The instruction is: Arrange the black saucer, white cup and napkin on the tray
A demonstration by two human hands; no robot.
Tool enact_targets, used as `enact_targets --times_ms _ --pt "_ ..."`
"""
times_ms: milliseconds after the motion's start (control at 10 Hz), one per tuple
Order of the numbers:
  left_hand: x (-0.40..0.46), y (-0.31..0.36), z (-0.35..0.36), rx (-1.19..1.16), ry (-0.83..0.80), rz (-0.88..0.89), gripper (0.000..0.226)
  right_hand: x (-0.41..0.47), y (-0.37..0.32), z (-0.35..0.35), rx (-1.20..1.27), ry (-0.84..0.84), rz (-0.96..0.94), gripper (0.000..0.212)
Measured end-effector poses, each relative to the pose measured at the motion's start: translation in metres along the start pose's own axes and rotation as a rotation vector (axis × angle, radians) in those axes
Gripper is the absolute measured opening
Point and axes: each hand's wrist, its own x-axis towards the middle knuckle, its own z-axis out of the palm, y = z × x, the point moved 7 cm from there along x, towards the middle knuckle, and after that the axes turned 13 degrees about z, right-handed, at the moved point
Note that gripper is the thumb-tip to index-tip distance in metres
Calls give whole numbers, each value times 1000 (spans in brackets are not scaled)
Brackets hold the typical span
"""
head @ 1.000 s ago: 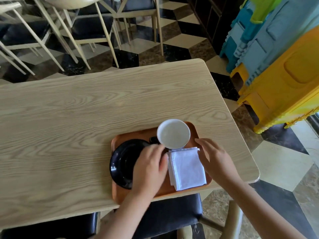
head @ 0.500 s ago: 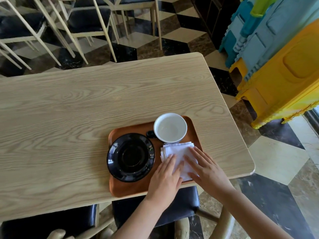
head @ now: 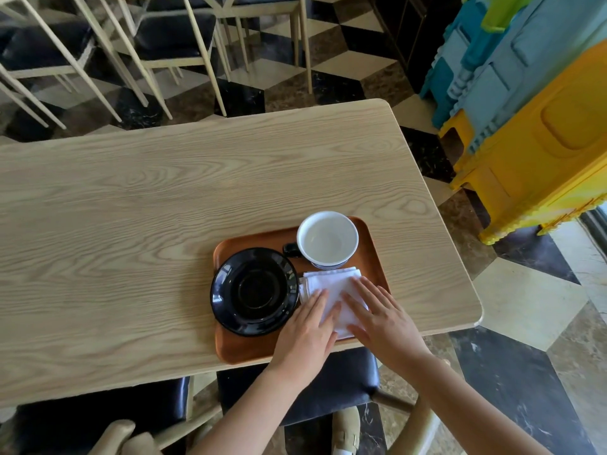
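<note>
We see the folded white napkin [head: 331,285] lying flat on the near right part of the brown tray [head: 371,257], just beside the black saucer [head: 254,292] and touching the base of the white cup [head: 326,239] behind it. Our left hand [head: 307,333] and right hand [head: 381,318] both rest palm-down on the napkin's near half, fingers extended and slightly spread, gripping nothing. The tray sits at the wooden table's [head: 147,198] near edge.
</note>
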Motion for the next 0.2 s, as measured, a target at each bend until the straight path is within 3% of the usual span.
enact_targets --times_ms 100,200 --pt "2 0 2 -28 -137 0 51 3 1 7 -16 -154 26 55" --pt "15 -5 -30 -30 -165 -35 46 20 6 -12 81 -254 151 47"
